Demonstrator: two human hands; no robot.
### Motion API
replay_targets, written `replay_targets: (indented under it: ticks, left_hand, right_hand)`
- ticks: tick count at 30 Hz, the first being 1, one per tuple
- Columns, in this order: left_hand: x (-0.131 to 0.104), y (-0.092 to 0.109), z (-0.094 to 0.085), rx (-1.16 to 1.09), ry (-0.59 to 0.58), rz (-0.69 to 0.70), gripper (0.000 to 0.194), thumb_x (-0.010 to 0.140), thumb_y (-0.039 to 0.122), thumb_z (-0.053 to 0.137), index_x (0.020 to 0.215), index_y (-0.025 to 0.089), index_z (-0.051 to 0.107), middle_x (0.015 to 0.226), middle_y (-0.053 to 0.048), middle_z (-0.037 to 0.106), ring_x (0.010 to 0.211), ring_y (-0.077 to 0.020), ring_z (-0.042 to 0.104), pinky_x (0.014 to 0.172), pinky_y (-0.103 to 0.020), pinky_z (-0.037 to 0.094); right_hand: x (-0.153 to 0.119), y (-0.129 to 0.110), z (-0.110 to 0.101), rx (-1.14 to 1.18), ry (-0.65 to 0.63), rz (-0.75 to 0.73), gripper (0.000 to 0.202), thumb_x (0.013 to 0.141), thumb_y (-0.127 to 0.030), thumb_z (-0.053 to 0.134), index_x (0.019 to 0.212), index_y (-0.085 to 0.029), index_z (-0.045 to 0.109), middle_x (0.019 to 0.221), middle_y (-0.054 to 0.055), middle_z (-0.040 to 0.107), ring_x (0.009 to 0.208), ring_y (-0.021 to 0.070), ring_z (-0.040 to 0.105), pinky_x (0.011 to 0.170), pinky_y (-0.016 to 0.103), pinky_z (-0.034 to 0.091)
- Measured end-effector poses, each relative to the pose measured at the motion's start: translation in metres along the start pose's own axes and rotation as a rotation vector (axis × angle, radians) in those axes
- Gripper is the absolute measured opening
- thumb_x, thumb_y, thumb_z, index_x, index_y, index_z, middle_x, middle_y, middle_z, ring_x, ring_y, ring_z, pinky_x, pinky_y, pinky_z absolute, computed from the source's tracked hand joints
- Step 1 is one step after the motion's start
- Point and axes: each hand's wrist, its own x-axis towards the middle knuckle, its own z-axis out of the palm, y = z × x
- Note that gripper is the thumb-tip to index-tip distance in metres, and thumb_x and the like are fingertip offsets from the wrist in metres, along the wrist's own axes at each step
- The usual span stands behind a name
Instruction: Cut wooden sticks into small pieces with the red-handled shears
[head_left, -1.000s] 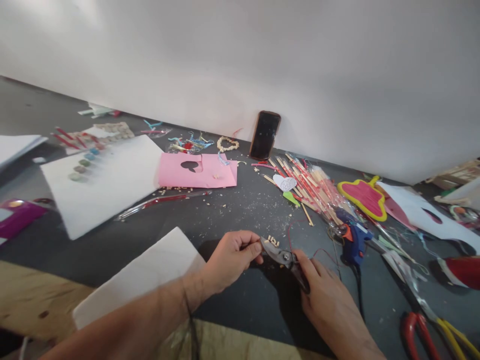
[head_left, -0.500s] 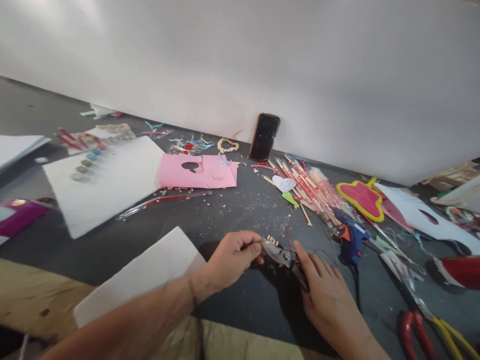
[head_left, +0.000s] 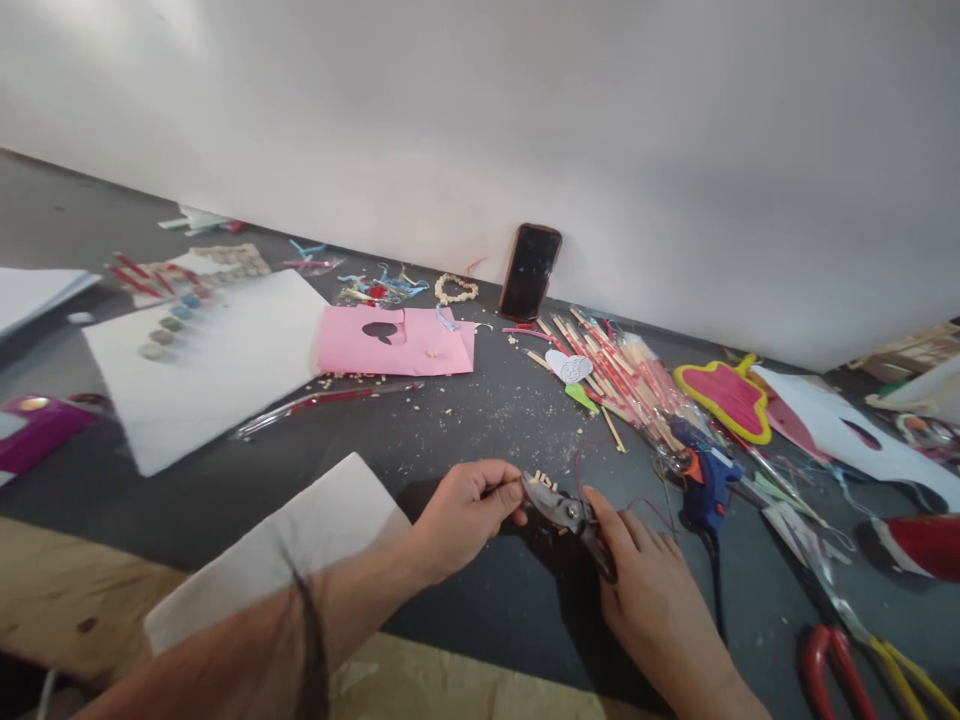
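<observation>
My right hand [head_left: 652, 590] is wrapped round the handles of pruning shears [head_left: 566, 512], whose blades point left. At the blade tips, my left hand [head_left: 472, 515] is closed in a pinch. What its fingers hold is too small and hidden to make out. Several short pale wooden bits [head_left: 545, 480] lie just behind the blades. A thin red thread [head_left: 577, 470] curls up beside the shears. Under my left forearm lies a white sheet [head_left: 300, 530].
Beyond my hands are a pink paper piece [head_left: 352, 345], a leaning phone [head_left: 530, 270] and a pile of wooden sticks [head_left: 600, 360]. To the right lie a blue glue gun [head_left: 709, 480] and red-handled scissors [head_left: 832, 665]. Wood crumbs dot the dark table [head_left: 480, 420].
The shears' handles look slightly closer together, and my right hand has shifted a little left. A dark blurred strand now crosses in front of my left forearm.
</observation>
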Motion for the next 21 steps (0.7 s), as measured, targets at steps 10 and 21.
replay_targets:
  ticks: [10,21]
  left_hand:
    - [0.0017,-0.0025,0.0016,0.007,0.010,0.023,0.028,0.082,0.038,0.049,0.078,0.012,0.056,0.065,0.000,0.052,0.046,-0.0037,0.030,0.044,-0.019,0.022]
    - [0.0020,-0.0032,0.0018,-0.024,0.017,0.048,0.026,0.080,0.036,0.051,0.082,0.011,0.058,0.067,0.000,0.053,0.048,-0.0049,0.033,0.045,-0.020,0.026]
  right_hand:
    - [0.0008,0.0013,-0.0012,-0.024,0.056,0.002,0.056,0.075,-0.010,0.043,0.131,-0.018,0.035,0.095,0.008,0.061,0.087,0.0217,0.055,0.074,0.035,0.043]
    - [0.0004,0.0005,-0.0018,-0.095,0.030,0.015,0.065,0.071,-0.006,0.044,0.133,-0.018,0.032,0.100,0.008,0.061,0.092,0.0234,0.054,0.076,0.037,0.042]
